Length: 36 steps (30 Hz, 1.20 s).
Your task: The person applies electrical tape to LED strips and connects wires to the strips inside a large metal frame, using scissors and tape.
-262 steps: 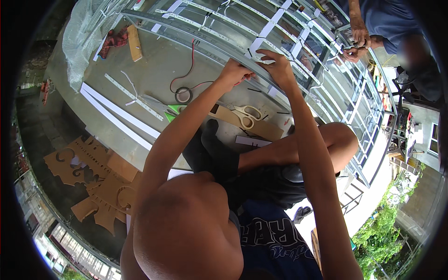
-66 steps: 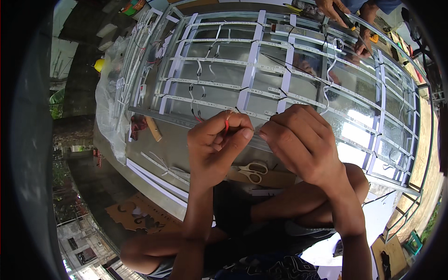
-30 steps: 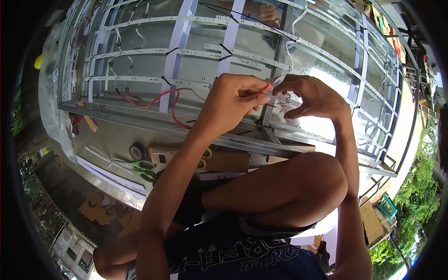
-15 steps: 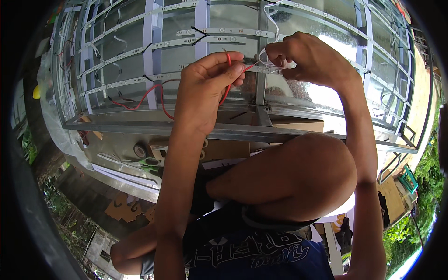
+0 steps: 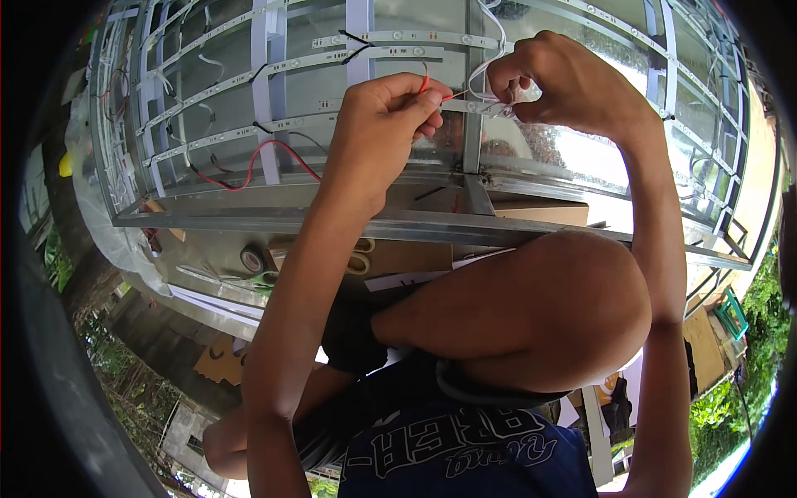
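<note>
Between the thumb and fingers of my left hand is a red wire. Its short end pokes up above the fingers, and another bit points right toward my other hand. The rest trails left to the end of an LED strip. My right hand is curled with its fingertips at a thin white wire, which loops down beside the upright metal bar; the exact grip is partly hidden. Both hands are over the lowest LED strip, close together but apart.
A metal frame with several LED strips on white slats spans the view. Below it lie a tape roll, green-handled scissors and cardboard. My raised knee is between my arms.
Both hands have shifted slightly up and right in the picture, the left still holding the red wire. The frame sits a little differently in view. The red wire's slack loop beside my left forearm has straightened.
</note>
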Motion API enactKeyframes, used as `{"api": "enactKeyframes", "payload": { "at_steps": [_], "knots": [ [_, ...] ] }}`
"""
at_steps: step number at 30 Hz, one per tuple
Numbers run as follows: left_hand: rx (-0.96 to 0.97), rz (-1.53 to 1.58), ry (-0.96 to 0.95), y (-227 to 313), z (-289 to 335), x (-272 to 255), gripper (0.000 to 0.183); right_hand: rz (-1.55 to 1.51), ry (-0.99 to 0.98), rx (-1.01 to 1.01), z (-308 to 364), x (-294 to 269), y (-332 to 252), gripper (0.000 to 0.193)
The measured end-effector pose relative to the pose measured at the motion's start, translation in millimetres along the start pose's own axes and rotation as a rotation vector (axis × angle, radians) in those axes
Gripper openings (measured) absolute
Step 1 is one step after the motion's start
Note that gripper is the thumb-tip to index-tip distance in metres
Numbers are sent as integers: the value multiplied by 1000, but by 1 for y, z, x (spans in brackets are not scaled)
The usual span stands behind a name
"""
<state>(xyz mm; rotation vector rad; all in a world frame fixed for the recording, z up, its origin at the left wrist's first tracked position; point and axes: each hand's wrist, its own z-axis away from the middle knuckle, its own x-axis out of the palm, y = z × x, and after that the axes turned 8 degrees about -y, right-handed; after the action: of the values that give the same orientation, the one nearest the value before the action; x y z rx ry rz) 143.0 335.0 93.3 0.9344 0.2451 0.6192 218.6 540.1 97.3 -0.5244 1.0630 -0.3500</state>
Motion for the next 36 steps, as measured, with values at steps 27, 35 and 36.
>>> {"api": "enactKeyframes", "payload": {
  "at_steps": [27, 35, 36],
  "knots": [
    [15, 126, -207, -14, -50, 16, 19, -242, 71, 206, -3, -5, -5, 13],
    [-14, 187, -187, -18, -53, 16, 19, -334, -1, 138, -2, -5, 2, 15],
    [-21, 210, -208, -18, -54, 16, 19, -391, -45, 107, -1, -7, 4, 15]
  ]
}}
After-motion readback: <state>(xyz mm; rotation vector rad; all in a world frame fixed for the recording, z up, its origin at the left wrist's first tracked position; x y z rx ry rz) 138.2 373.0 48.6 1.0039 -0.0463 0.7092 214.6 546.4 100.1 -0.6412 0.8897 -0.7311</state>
